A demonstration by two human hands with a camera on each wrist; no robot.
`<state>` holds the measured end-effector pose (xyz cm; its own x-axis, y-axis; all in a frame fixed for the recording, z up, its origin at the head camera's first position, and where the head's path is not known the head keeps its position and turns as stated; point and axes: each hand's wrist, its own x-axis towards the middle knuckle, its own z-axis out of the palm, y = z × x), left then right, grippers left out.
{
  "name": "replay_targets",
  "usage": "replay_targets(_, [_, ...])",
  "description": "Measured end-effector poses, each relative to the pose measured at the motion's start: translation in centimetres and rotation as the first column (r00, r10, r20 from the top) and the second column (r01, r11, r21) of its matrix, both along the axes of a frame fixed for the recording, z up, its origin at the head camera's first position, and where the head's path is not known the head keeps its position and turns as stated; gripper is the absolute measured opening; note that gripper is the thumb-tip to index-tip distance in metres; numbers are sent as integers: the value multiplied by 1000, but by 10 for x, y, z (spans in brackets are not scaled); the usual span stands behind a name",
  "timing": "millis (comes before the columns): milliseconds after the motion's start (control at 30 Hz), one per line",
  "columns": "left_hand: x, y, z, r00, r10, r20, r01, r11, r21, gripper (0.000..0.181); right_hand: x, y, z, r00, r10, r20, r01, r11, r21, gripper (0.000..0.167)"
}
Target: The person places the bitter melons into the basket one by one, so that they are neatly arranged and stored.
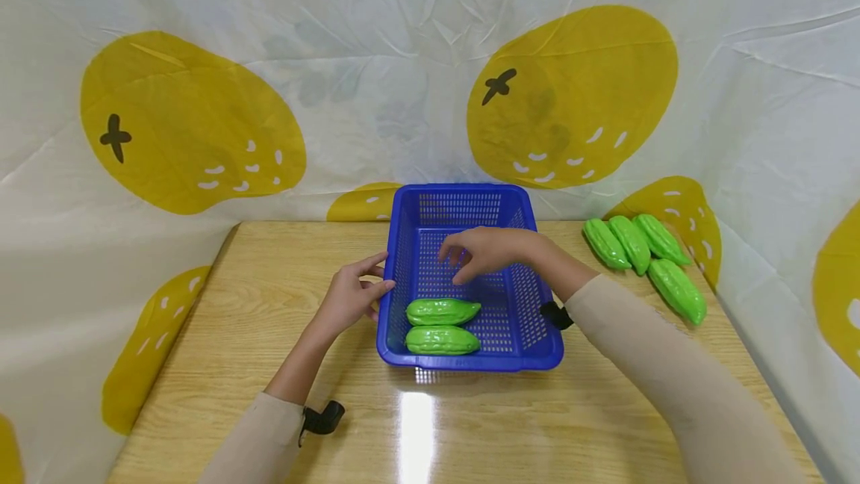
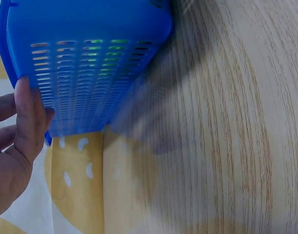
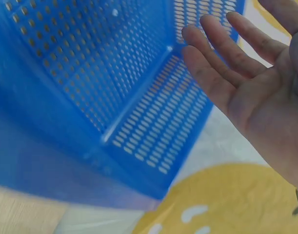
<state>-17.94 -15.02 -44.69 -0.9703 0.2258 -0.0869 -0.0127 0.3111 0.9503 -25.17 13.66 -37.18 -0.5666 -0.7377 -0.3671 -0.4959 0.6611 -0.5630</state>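
A blue perforated plastic basket (image 1: 470,362) stands on the wooden table. Inside, near its front left corner, two shiny green bitter melons, a rear one (image 1: 440,311) and a front one (image 1: 442,340), lie side by side. My left hand (image 1: 349,293) touches the left rim from outside; in the left wrist view, the fingers (image 2: 26,112) rest lightly against that edge. Over the middle of the basket hovers my right hand (image 1: 489,251), fingers loosely bent and nothing held. The right wrist view shows its bare palm (image 3: 266,102) above the basket's mesh (image 3: 153,117).
Several more green bitter melons (image 1: 677,290) lie on the table at the back right, beyond my right forearm. A white cloth (image 1: 376,95) with yellow fruit prints hangs behind and beside the table (image 1: 282,267).
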Motion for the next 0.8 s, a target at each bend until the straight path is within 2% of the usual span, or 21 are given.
replay_targets(100, [0, 0, 0, 1000, 2, 2, -2, 1000, -3, 60, 1, 14, 5, 999, -37, -27, 36, 998, -49, 47])
replay_targets(233, [0, 1, -2, 1000, -1, 3, 1, 1000, 12, 60, 4, 39, 8, 994, -107, -26, 103, 988, -112, 48])
replay_targets(433, [0, 1, -1, 1000, 5, 4, -5, 1000, 9, 60, 9, 78, 12, 979, -203, -6, 197, 957, -214, 49])
replay_targets(667, [-1, 0, -1, 1000, 6, 11, -6, 1000, 4, 60, 23, 119, 12, 937, -346, 42, 342, 893, -294, 51])
replay_targets(800, [-1, -2, -2, 1000, 4, 12, -4, 1000, -9, 60, 28, 143, 4, 911, -413, 16, 394, 857, -331, 57])
